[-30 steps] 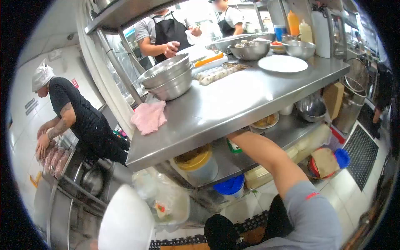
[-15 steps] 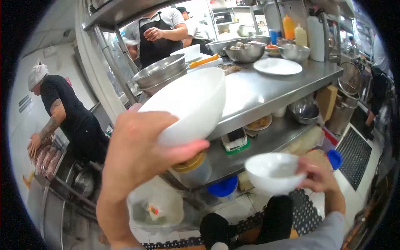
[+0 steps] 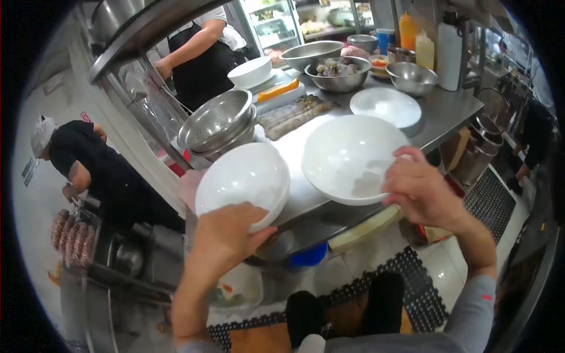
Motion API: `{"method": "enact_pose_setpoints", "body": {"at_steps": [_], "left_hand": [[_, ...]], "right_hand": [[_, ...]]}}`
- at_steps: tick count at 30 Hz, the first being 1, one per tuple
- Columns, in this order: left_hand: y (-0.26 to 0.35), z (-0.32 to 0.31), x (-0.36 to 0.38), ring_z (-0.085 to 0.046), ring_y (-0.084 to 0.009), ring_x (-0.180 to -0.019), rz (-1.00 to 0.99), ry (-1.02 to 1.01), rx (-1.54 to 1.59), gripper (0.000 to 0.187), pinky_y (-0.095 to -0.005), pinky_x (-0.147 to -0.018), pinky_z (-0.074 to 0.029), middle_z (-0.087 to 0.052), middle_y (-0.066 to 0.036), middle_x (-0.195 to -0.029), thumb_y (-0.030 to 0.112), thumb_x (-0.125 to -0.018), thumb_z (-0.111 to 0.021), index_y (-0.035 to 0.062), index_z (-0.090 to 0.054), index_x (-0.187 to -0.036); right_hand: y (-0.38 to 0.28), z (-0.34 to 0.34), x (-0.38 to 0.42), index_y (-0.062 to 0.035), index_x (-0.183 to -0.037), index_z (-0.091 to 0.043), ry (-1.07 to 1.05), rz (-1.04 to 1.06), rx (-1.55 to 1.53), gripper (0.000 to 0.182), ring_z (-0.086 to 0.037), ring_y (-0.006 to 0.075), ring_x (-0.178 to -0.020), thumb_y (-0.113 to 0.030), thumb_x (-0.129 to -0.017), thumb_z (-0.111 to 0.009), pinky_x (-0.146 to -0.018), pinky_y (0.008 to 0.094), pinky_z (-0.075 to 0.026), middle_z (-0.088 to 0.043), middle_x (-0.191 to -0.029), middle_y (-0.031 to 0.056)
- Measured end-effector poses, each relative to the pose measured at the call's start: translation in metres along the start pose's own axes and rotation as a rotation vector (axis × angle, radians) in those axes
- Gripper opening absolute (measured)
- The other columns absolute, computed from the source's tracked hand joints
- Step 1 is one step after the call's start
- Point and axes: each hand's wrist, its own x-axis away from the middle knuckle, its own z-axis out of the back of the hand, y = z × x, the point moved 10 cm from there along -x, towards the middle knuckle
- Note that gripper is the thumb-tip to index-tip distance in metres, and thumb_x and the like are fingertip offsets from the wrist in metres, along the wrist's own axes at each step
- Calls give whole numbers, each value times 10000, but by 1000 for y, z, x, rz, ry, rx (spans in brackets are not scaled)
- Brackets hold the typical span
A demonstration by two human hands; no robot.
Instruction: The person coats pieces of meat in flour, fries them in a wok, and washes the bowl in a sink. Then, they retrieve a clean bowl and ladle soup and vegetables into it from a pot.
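Note:
My left hand (image 3: 231,235) grips the near rim of a white bowl (image 3: 244,182), thumb outside and fingers over the edge. A second white bowl (image 3: 347,156) is in my right hand (image 3: 418,191), pinched at its right rim. Both bowls are tilted toward me and look bare inside. They are side by side with a small gap, over the front edge of the steel counter (image 3: 297,138). Behind them lie a white plate (image 3: 385,107) and a row of grey, shrimp-like seafood (image 3: 297,115).
Stacked steel colanders (image 3: 218,120) stand at the counter's left. Farther back are a steel bowl of seafood (image 3: 338,73), an orange-handled knife (image 3: 278,90) and squeeze bottles (image 3: 407,34). A person in a black apron (image 3: 203,67) stands behind; another person (image 3: 100,162) works at left.
My right hand has lifted its bowl from below the counter up to counter height. My left hand's bowl has moved slightly lower. The view has shifted.

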Motion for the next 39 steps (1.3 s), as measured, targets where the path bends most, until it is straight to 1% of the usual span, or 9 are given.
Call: {"method": "enact_pose_setpoints", "body": {"at_steps": [11,17,21,23,25,27,32,34,39], "left_hand": [[-20,-21,-54,-627,-320,-1012,213,-390,276,502,-391,-817,-516,-667,-135,-1077,336,-795,-735,94,-604,-1216],[6,-39,-102,-573,-457,-1074,448,-319,358,659,-469,-884,-492,-462,-301,-1336,512,-809,-676,154,-515,-1339],[11,-66,-102,-630,-491,-916,555,-346,262,606,-504,-807,-525,-367,-305,-1415,552,-822,-641,149,-571,-1270],[15,-53,-105,-620,-476,-957,581,-345,279,587,-499,-836,-512,-380,-297,-1408,540,-825,-642,127,-589,-1240],[19,-49,-108,-610,-462,-998,600,-347,308,571,-495,-865,-500,-394,-289,-1401,528,-829,-643,104,-607,-1210],[18,-14,-138,-547,-433,-1122,382,13,149,590,-485,-945,-449,-438,-271,-1371,508,-827,-654,65,-597,-1213],[-29,-69,-218,-537,-343,-1156,315,-60,273,519,-450,-946,-443,-564,-192,-1254,393,-795,-709,68,-609,-1187],[-37,-95,-233,-572,-310,-1108,369,-308,263,435,-442,-914,-458,-616,-141,-1178,346,-787,-705,77,-627,-1121],[-43,-124,-246,-625,-292,-996,252,-313,272,332,-458,-804,-488,-672,-83,-1002,382,-802,-669,135,-663,-1024]], "right_hand": [[49,14,-52,-127,-1064,-663,123,-403,64,335,-524,285,-1150,-11,-749,-666,-1099,605,-198,-613,-1061,78],[23,40,52,-51,-1079,-663,329,-816,-254,260,-605,371,-1011,-35,-819,-649,-869,385,-485,-647,-1059,193],[-28,-57,220,-22,-1054,-666,-85,-1169,-260,251,-668,287,-872,-116,-822,-644,-745,350,-515,-678,-981,189],[-75,-79,283,-35,-1056,-674,-272,-1488,-403,261,-679,259,-847,-152,-826,-637,-737,334,-518,-691,-926,186],[-105,-95,321,-41,-1063,-679,-351,-1450,-397,270,-687,273,-802,-143,-815,-642,-718,337,-528,-703,-889,169],[-116,-81,331,-35,-1060,-681,-337,-1489,-403,266,-688,269,-800,-128,-815,-636,-712,334,-530,-705,-889,166],[-141,-97,395,-14,-1063,-680,-350,-1582,-394,267,-686,237,-794,-123,-821,-652,-706,319,-526,-710,-916,155],[-148,-95,412,-3,-1066,-676,-194,-1767,-438,263,-678,211,-784,-127,-836,-650,-707,317,-524,-708,-931,155],[-203,-85,423,5,-1059,-676,100,-1933,-327,225,-657,202,-703,-92,-865,-617,-641,324,-526,-698,-872,130]]}}
